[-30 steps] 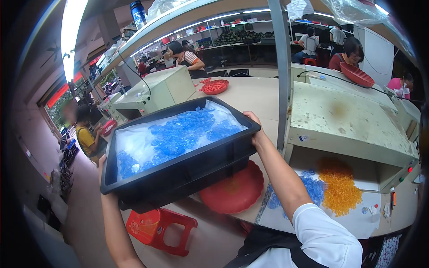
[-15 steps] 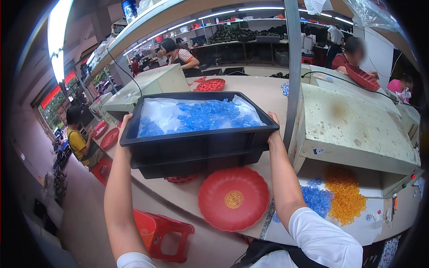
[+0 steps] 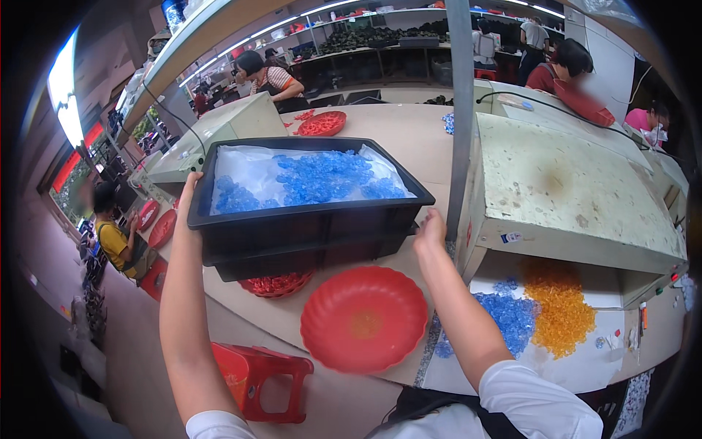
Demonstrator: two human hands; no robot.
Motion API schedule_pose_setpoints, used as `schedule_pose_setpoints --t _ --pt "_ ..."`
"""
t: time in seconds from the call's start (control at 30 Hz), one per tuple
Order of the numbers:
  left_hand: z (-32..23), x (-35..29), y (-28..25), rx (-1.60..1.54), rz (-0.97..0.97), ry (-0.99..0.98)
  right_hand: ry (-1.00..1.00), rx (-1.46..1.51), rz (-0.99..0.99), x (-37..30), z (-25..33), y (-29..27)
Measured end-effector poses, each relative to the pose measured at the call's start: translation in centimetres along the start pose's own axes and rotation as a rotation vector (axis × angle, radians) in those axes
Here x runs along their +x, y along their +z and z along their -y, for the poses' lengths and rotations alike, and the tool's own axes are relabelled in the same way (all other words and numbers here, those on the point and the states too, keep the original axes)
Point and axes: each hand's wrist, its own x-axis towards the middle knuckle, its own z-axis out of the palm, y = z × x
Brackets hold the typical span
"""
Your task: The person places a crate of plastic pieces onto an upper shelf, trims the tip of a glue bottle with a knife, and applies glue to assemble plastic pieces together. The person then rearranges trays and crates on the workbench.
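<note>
A black rectangular plastic tub point(image 3: 314, 227), apparently stacked on another, sits over the table in front of me. White plastic lining point(image 3: 241, 162) and many clear blue pieces point(image 3: 325, 175) lie inside. My left hand point(image 3: 191, 189) is closed on its left rim. My right hand point(image 3: 431, 233) is at the tub's right side, below the rim corner; its fingers are partly hidden, and I cannot tell whether they grip. Nearer me stands a round red plate point(image 3: 365, 318) with a scalloped edge. A red basket point(image 3: 276, 285) of red pieces shows beneath the tub's front edge.
To the right, a pale metal hood point(image 3: 578, 197) stands over blue pieces point(image 3: 504, 318) and amber pieces point(image 3: 561, 314) on white sheets. A grey post point(image 3: 461, 117) rises beside the tub. A red stool point(image 3: 259, 380) is at lower left. Several people work around the tables.
My right hand has left the tub's upper right rim and moved lower along its side. My left hand keeps its hold. The whole view has shifted slightly, and more of the red basket shows.
</note>
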Motion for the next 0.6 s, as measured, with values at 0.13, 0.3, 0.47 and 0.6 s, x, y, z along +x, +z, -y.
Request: schedule_pose_setpoints --t 0.13,0.3,0.47,0.6 --pt "-1.8 -1.9 5.0 0.023 -0.009 -0.014 0.288 0.092 0.213 -5.4 2.5 -0.6" --pt "-0.4 -0.2 2.7 -0.007 0.061 0.009 0.583 0.208 0.306 -4.5 -0.1 -2.4" --pt "2.5 -0.9 0.5 0.008 0.017 -0.009 0.156 -0.125 0.277 -3.7 2.1 2.1" --pt "5.2 -1.0 -1.0 -0.303 -0.104 -0.301 -0.133 -0.197 0.366 -0.5 4.4 7.4"
